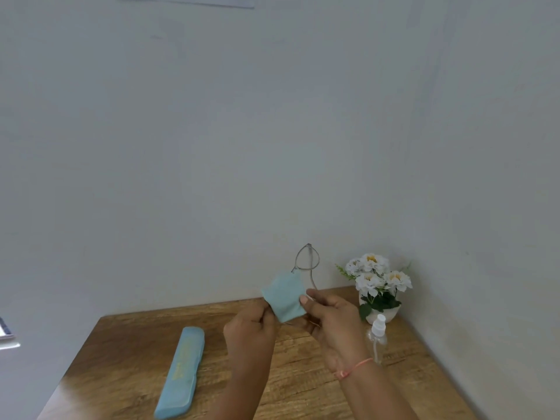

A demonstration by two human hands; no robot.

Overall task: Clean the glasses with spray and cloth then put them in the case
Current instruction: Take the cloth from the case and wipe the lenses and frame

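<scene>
Head view: both hands are raised above the wooden table [121,344], close together and in front of a pale wall. Left hand [250,325]: fingers curled, pinching the left edge of the light blue cloth [285,295]. Right hand [330,319]: thumb laid on the right edge of the same cloth, remaining fingers curled behind it, so the cloth is gripped from both sides. Glasses [306,258]: thin-framed, held in the air with the lower part wrapped in the cloth; one lens rim stands clear above the cloth, and one temple arm runs down toward the right hand. Which hand bears the frame inside the cloth cannot be told. Case [181,371]: light blue, long, closed, lying flat on the table to the left of the hands and well apart from them. Spray bottle [377,338]: clear with a white nozzle, upright on the table just beside the right wrist, its base partly hidden by it. A thin pink thread bracelet [354,366] circles the right wrist. A white pot of white flowers [378,286] stands in the table's far right corner, behind the bottle.
</scene>
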